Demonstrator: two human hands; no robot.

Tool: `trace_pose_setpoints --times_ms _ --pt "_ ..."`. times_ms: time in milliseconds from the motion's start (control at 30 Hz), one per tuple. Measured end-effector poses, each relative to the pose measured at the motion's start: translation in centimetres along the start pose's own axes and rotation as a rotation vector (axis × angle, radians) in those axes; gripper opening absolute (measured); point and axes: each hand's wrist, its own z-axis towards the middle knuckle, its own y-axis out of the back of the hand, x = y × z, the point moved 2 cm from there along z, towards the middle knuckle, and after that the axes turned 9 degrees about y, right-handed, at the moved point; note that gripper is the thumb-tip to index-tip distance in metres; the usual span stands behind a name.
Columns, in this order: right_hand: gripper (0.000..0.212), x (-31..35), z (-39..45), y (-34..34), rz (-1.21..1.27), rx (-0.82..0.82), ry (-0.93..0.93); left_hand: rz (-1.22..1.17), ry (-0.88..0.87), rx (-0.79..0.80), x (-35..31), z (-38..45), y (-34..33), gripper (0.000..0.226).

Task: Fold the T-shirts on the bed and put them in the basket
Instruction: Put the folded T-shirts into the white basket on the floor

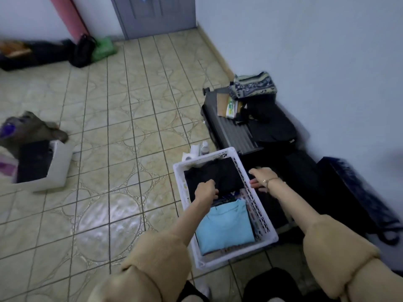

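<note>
A folded black T-shirt (214, 174) lies in the far half of the white basket (270, 237), which sits on the tiled floor (109, 118) at the lower centre of the frame. The left hand (206, 191) rests on the shirt's near edge with its fingers curled down onto the cloth — whether they actually pinch the fabric cannot be told from here. A folded light blue T-shirt (225, 225) fills the near half of the basket, and a strip of patterned cloth shows between the two shirts.

The right hand (261, 178) is just outside the basket's right wall, fingers loosely spread and slightly bent, holding nothing; a thin bracelet (270, 180) circles its wrist. Both arms wear thick tan sleeves (157, 264) pushed up.

Beyond the basket, at the right of the frame, a dark suitcase (231, 129) lies flat against the wall with a patterned pouch (253, 85) and papers on top, and black bags beside it. A toilet roll (188, 156) and a small bottle (204, 147) stand just behind the basket. At the left edge sits a white box (57, 168) — dark cloth inside. A grey door (154, 16) shows at the top.
</note>
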Motion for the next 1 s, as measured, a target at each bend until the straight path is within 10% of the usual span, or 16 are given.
trace_pose_setpoints --times_ms 533,1000 --pt "0.025 9.2 -27.6 17.8 0.265 -0.381 0.155 0.373 -0.335 0.262 -8.6 -29.4 -3.7 0.023" --pt "0.011 -2.4 -49.8 21.0 0.376 -0.564 0.169 0.587 -0.559 0.513 6.5 -46.5 -12.2 0.014"
